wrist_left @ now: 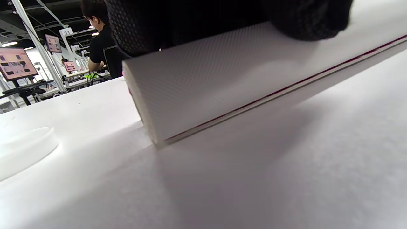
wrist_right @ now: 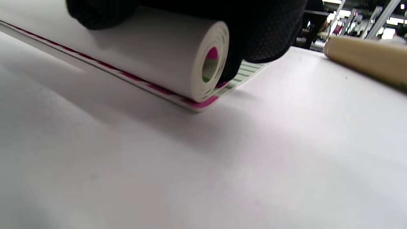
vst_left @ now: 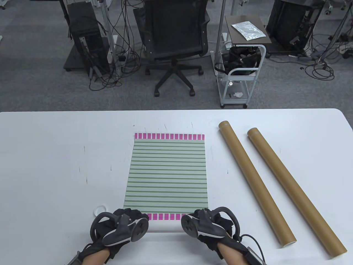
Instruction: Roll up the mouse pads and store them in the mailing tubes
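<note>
A green-striped mouse pad (vst_left: 167, 174) with pink-checked ends lies flat mid-table. Its near end is curled into a short white roll (vst_left: 164, 227). My left hand (vst_left: 125, 220) holds the roll's left end and my right hand (vst_left: 205, 220) holds its right end. The right wrist view shows the roll's spiral end (wrist_right: 211, 63) with my gloved fingers (wrist_right: 264, 35) wrapped over it. The left wrist view shows the pad's white underside (wrist_left: 222, 76) lifted under my fingers (wrist_left: 190, 19). Two brown mailing tubes (vst_left: 255, 180) (vst_left: 295, 190) lie to the right, side by side.
A small clear round lid (vst_left: 101, 209) lies on the white table (vst_left: 55, 165) just left of my left hand. One tube's end (wrist_right: 365, 55) shows in the right wrist view. An office chair and a cart stand beyond the far table edge.
</note>
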The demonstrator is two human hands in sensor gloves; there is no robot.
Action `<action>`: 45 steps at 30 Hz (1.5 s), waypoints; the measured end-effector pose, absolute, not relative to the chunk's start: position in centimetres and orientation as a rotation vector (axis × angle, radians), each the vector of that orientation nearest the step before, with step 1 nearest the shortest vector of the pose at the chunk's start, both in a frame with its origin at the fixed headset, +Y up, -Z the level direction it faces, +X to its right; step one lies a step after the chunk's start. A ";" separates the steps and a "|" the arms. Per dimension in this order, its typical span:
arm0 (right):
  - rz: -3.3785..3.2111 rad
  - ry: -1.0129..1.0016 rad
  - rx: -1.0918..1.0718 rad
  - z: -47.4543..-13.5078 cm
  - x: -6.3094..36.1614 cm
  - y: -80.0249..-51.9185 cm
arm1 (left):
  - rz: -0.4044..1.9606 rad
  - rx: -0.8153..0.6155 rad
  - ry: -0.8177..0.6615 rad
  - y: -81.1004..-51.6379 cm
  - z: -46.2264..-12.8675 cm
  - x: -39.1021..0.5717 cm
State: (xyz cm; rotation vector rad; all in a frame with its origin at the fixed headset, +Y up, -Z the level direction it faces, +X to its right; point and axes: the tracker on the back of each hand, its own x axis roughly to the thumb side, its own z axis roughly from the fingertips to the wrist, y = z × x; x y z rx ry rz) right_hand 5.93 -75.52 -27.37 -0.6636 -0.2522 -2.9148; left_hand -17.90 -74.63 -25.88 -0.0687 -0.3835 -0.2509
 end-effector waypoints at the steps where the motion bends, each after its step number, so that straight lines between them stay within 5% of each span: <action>1: -2.917 -0.247 -0.662 -27.3 5.9 -75.6 | -0.250 -0.055 -0.383 -74.6 -25.8 -17.9; 9: -2.877 -0.140 -0.666 -26.9 5.9 -75.7 | -0.332 0.018 -0.394 -74.7 -25.4 -16.7; 15: -2.911 0.033 -0.669 -27.1 6.7 -74.7 | -0.241 -0.068 -0.344 -75.2 -26.5 -17.2; 27: -2.886 -0.014 -0.634 -27.3 5.8 -75.3 | -0.277 -0.049 -0.429 -74.1 -25.2 -15.1; 39: -2.810 -0.124 -0.609 -27.3 6.0 -76.8 | -0.196 -0.231 -0.275 -76.2 -27.5 -15.4; 45: -2.808 -0.095 -0.617 -27.3 6.0 -76.7 | -0.309 -0.169 -0.312 -75.9 -27.8 -14.6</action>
